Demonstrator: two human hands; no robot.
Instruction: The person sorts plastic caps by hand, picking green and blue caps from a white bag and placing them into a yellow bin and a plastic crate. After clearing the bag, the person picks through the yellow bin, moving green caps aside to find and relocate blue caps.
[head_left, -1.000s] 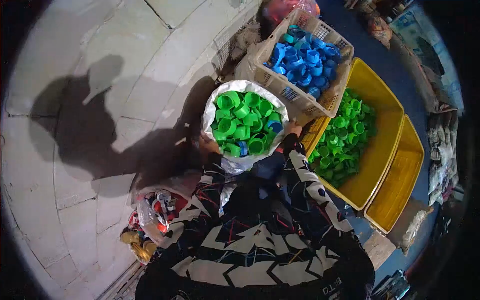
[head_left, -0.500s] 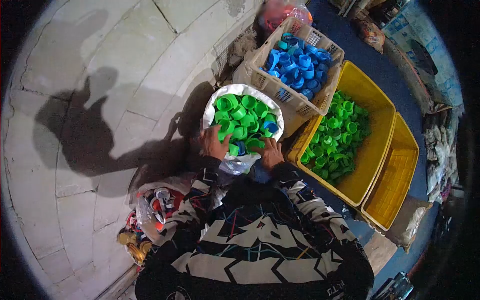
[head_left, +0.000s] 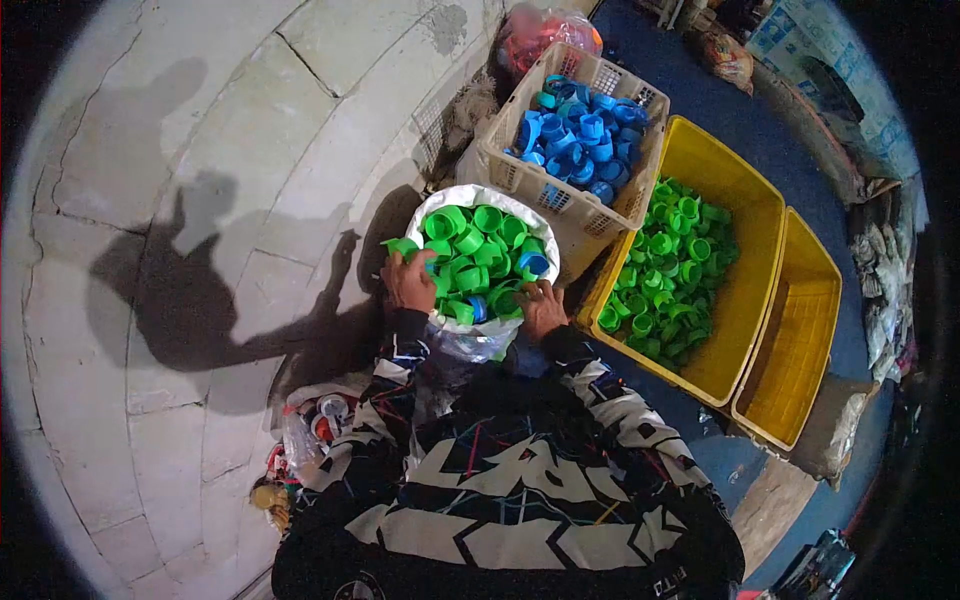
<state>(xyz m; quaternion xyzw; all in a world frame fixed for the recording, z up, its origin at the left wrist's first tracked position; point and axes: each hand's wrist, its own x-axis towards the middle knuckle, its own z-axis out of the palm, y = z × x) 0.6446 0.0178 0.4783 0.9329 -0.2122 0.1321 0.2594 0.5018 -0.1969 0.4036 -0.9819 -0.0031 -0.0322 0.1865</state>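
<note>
Between your hands, the open white sack [head_left: 546,238] is holding green plastic pieces [head_left: 470,242], likely light, smooth and fairly stiff, offering thin walls for pinching; its soft rim is probably needing a gathered grip. Your left hand [head_left: 410,284] is half-curling against a rim-side piece, your right [head_left: 543,308] loosely bending opposite; neither's hold is showing clearly.
</note>
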